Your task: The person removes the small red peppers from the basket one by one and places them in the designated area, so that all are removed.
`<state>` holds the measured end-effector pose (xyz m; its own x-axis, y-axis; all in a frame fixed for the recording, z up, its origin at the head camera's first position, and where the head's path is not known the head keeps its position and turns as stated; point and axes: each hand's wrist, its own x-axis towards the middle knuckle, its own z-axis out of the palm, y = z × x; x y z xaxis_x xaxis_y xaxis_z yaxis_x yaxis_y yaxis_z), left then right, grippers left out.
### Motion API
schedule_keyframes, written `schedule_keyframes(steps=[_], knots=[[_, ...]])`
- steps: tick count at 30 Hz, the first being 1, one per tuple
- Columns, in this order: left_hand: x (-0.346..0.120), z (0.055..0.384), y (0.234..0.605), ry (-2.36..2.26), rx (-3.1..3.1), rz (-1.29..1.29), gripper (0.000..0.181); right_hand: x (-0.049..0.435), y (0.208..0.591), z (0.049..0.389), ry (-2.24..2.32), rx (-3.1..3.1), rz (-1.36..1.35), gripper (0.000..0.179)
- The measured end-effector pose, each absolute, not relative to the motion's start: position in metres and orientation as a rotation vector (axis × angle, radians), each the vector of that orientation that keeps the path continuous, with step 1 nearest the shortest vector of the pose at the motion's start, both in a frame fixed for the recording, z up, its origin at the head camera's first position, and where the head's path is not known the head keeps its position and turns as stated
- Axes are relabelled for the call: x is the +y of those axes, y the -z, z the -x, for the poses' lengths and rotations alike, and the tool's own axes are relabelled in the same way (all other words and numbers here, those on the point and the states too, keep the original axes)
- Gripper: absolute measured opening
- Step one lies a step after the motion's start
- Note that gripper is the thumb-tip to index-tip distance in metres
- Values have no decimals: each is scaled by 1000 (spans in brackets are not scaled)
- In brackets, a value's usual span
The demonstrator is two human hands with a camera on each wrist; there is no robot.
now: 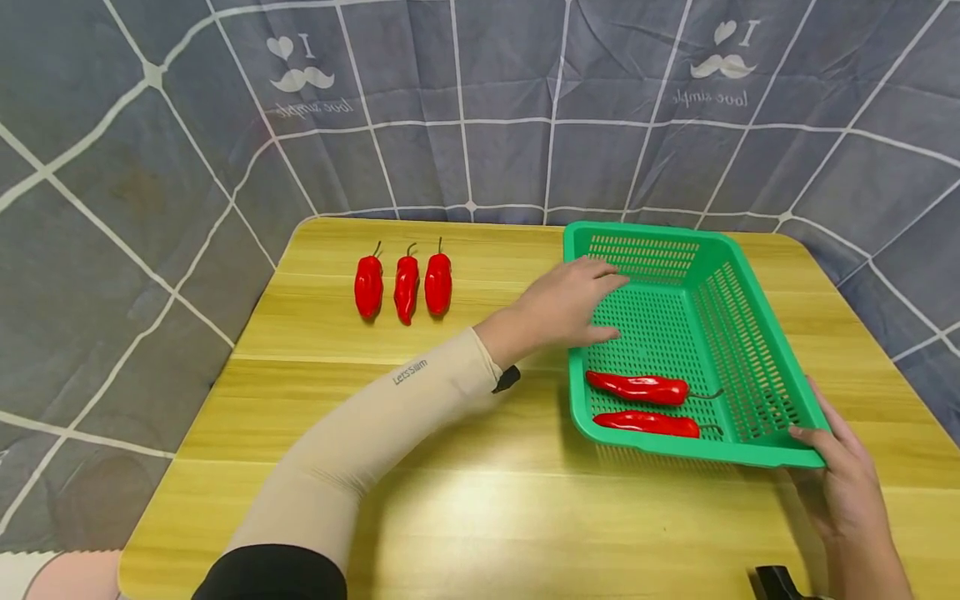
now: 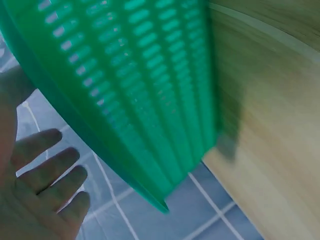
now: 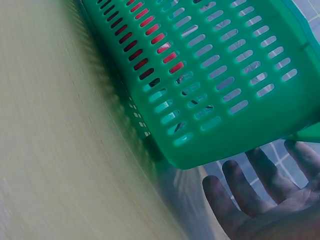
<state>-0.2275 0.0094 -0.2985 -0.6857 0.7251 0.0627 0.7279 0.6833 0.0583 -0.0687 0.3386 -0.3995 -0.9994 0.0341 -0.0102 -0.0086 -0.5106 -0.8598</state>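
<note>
A green perforated plastic basket (image 1: pixel 765 333) stands on the right of the wooden table. Two red chili peppers (image 1: pixel 637 388) lie along its front side, stems pointing right. My left hand (image 1: pixel 573 304) is at the basket's left rim, fingers spread and thumb apart, holding nothing; whether it touches the rim I cannot tell. At the front right corner my right hand (image 1: pixel 847 467) holds the basket, thumb over the rim and fingers outside. In the right wrist view, the fingers (image 3: pixel 250 192) reach along the outer wall. Three more red chili peppers (image 1: pixel 407 287) lie in a row at the back left.
The wooden table (image 1: pixel 525 517) has a grey cloth with white lines (image 1: pixel 510 167) hanging behind it and at both sides. A black object (image 1: pixel 777 582) shows by my right wrist at the front edge of the view.
</note>
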Motion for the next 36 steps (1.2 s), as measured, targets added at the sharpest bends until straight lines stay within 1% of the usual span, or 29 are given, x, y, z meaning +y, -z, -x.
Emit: schedule_keyframes(steps=[8,15,22,23,24,27,29,30,36], knots=[[35,224,302,35,-2970,1465,72,337,398,69,-2689,-1576,24,61],[48,219,311,12,-3065,1498,71,332,398,68,-2702,-1605,38,61],[60,216,317,-66,-3097,1592,68,333,399,66,-2675,-1631,85,60],[61,215,318,-90,-3097,1598,66,333,398,66,-2677,-1630,73,60],[62,215,319,-121,-3097,1608,61,333,398,66,-2677,-1634,63,61],[66,212,322,-200,-3089,1627,39,334,397,66,-2684,-1629,39,61],[69,211,324,-250,-3086,1631,28,334,397,66,-2688,-1620,31,61],[71,210,325,-268,-3088,1633,26,334,396,66,-2687,-1618,25,61],[79,209,330,-349,-3101,1620,27,335,395,67,-2693,-1569,26,60]])
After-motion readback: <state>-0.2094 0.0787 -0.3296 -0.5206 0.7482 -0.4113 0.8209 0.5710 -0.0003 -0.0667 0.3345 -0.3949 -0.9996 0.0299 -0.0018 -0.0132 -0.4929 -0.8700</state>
